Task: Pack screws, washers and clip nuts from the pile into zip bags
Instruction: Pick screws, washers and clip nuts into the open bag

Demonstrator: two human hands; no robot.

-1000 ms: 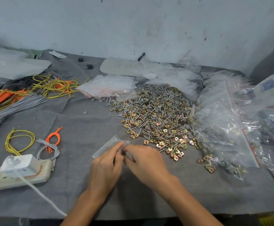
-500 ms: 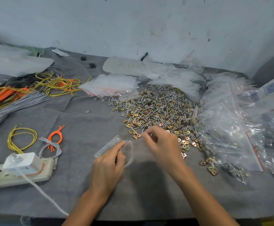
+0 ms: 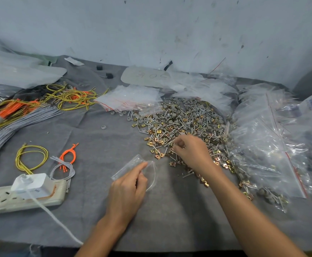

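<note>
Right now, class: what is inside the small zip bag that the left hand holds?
Nothing shows inside the clear zip bag: only the grey cloth shows through. The left hand covers its near part, which cannot be checked.

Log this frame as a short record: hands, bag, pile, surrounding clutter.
left hand: pinches a small clear zip bag, mouth open
right hand: fingers curled down into the pile's near edge; any piece held is hidden
pile: screws, washers and clip nuts mixed on the grey cloth
filled bags: heaped right of the pile
empty bags: stacked at the pile's far left
clutter: power strip and wire bundles at left
</note>
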